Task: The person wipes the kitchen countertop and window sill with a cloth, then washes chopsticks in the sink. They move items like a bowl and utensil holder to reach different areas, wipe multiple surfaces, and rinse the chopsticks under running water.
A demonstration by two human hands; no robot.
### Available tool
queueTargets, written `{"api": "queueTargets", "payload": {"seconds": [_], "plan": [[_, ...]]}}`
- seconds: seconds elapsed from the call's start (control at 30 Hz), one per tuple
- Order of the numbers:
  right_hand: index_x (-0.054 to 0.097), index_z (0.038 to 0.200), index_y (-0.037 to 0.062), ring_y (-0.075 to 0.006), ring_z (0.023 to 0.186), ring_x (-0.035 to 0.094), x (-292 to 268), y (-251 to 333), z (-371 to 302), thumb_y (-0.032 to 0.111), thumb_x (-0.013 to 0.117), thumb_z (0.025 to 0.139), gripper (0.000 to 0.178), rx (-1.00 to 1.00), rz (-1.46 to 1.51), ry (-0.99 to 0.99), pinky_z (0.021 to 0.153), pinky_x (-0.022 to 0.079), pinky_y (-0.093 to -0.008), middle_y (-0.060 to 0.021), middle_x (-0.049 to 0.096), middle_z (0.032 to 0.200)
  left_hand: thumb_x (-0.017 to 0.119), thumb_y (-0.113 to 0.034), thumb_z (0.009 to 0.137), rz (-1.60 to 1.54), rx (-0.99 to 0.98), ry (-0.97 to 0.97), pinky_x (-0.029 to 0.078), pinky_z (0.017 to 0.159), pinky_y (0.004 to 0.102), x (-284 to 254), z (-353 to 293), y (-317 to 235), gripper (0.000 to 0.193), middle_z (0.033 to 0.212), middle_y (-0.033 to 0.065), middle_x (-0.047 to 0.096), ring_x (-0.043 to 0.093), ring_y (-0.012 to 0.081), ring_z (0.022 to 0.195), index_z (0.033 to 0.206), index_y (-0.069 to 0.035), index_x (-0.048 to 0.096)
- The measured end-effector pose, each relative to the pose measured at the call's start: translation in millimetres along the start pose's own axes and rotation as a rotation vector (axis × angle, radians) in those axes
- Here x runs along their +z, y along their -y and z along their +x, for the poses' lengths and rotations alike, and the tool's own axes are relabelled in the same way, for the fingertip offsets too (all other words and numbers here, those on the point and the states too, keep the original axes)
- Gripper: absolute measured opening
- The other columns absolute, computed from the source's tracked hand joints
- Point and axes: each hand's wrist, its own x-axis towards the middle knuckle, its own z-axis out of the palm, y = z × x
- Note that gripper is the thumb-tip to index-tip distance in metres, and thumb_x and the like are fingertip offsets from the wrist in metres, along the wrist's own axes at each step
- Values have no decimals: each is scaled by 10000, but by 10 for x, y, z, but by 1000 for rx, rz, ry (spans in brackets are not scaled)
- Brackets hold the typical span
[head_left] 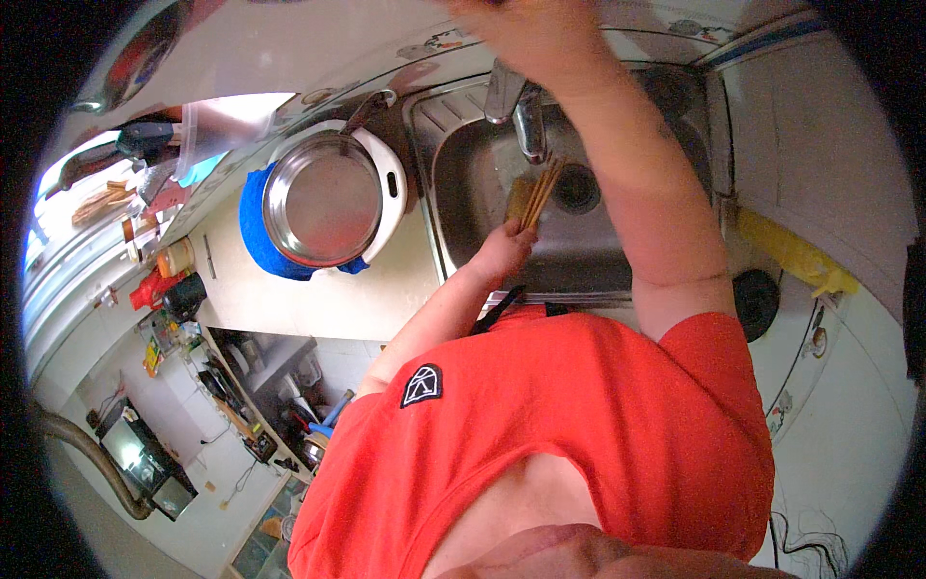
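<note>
My left hand [506, 251] is closed around the lower ends of a bundle of wooden chopsticks [550, 185], which point up and away over the steel sink [473, 207]. Against the bundle's left side lies a flat yellowish-brown piece [518, 200], whose kind I cannot make out. Just beyond the chopstick tips hangs the chrome tap [529, 121]; no water can be seen running. My right arm reaches up across the sink's right part, and my right hand [516, 24] is at the top edge of the view. Its fingers are cut off and blurred.
Left of the sink, a round steel pan [323, 198] rests on a white board with a slot [394, 183] and a blue cloth [256, 227]. On the right are a black round object [755, 304] and a yellow strip [791, 251]. Knives and jars crowd the far left.
</note>
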Motion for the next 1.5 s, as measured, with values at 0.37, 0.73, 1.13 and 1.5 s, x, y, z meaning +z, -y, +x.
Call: {"api": "queueTargets", "payload": {"seconds": [0.37,0.73,1.13,1.5], "plan": [[677,1073,108,-178,832,673,172,-530,-828,43,606,802,288,533,-183,156,791,534,-316,-58,705,946,540,-260,979,-180,-7,-5,311,426,292,-193,61,193,192,661,-11,497,420,119,493,1051,-83,564],[581,1172,22,-222,1067,572,-342,491,-1641,-40,535,783,397,682,349,-710,976,462,-385,-109,588,1158,494,-236,979,-385,11,-161,326,417,297,-142,33,108,163,645,13,484,417,144,485,980,-77,531],[324,1492,135,-382,1352,382,43,-167,-2697,99,668,810,764,1238,-517,503,1096,368,-462,-231,268,1535,538,-96,923,-491,80,40,417,441,304,-99,397,-265,170,675,38,541,489,150,503,1090,-75,564],[584,1213,60,-274,1044,621,15,-600,-3250,115,642,842,379,1599,474,-377,929,489,-393,-133,657,1094,514,-104,949,-456,50,55,407,428,296,-108,464,-209,148,723,40,549,496,155,528,1093,-107,542]]}}
